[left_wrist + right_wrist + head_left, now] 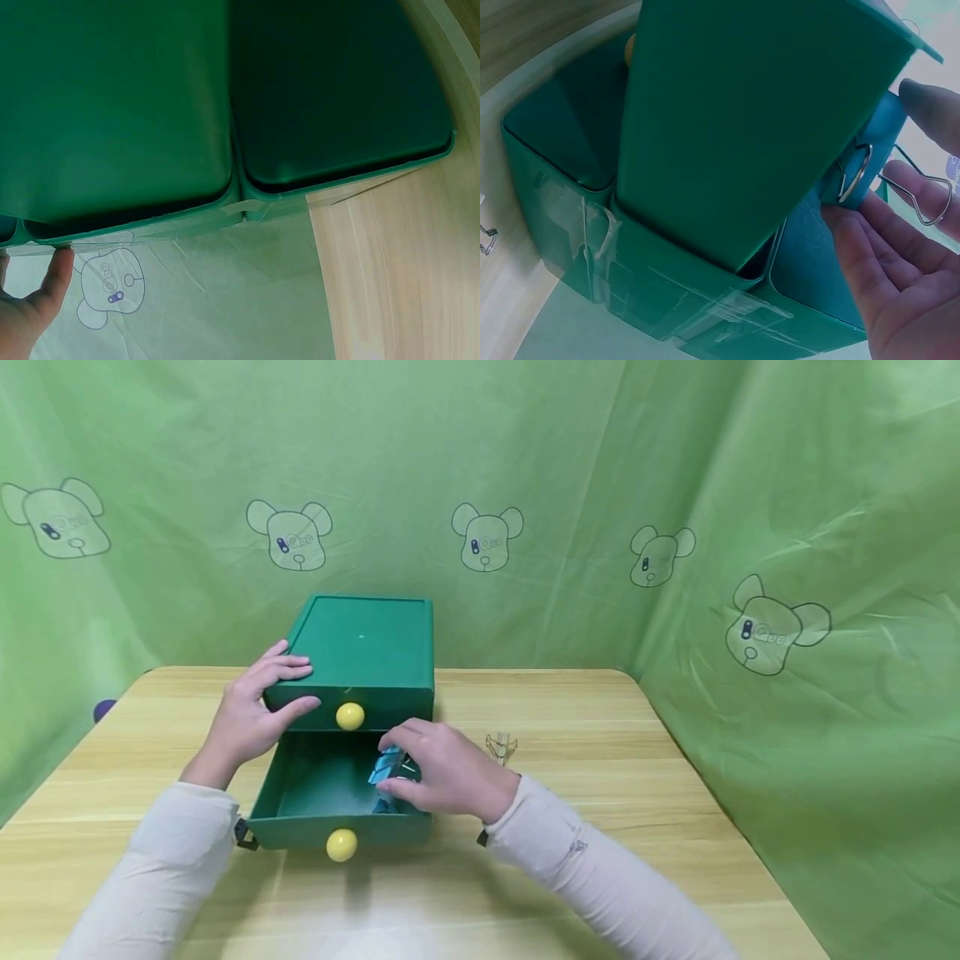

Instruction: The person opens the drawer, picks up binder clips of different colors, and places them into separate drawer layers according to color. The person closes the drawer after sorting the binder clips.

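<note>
A green two-drawer cabinet (360, 643) with yellow knobs stands on the table, its lower drawer (296, 833) pulled out. My left hand (251, 706) rests at the cabinet's upper left, fingers on the top edge and thumb against the front. Over the right side of the open drawer, my right hand (450, 768) pinches a blue binder clip (386, 765) between thumb and fingers. In the right wrist view, the binder clip (881, 139) shows a glossy blue body and silver wire handles, beside the green drawer wall. A small dark blue patch shows below the clip inside the drawer.
A binder clip with gold wire handles (501, 747) lies on the wooden table (585, 718), right of the cabinet. Green cloth (555, 452) printed with bear heads hangs behind and at both sides. A purple round thing (104, 710) shows at the table's left edge.
</note>
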Available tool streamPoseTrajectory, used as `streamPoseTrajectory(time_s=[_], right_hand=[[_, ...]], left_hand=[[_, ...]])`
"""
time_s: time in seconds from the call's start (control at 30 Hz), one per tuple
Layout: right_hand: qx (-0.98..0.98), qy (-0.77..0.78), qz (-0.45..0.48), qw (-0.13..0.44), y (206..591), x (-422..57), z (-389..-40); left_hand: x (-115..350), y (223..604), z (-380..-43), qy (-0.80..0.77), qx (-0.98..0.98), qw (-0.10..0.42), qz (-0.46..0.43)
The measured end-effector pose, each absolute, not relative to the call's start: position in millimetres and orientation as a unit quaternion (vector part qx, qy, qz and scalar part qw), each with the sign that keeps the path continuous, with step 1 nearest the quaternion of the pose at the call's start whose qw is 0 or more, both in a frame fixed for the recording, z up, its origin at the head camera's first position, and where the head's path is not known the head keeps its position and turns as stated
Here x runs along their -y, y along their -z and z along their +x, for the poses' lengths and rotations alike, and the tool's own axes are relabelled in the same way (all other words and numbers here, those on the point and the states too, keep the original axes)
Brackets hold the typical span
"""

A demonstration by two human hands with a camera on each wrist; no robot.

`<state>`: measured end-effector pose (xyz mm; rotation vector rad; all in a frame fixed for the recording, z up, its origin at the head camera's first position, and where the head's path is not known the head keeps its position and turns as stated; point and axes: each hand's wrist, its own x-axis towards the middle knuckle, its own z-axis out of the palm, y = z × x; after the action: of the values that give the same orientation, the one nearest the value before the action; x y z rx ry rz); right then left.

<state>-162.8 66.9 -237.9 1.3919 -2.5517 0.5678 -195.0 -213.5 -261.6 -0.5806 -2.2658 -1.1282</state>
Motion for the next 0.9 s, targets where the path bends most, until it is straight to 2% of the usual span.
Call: streamPoseTrajectory(time_s=[0.53,0.9], right_hand=[[0.853,-0.198,0.471,0.109,242,-78,-166],[0.872,-0.217,0.425,0.11,250,-106,-173]], left_hand=[[214,265,-197,0.415,0.838,0.278,-0.219],[213,264,-196,0.413,0.837,0.282,-0.22]])
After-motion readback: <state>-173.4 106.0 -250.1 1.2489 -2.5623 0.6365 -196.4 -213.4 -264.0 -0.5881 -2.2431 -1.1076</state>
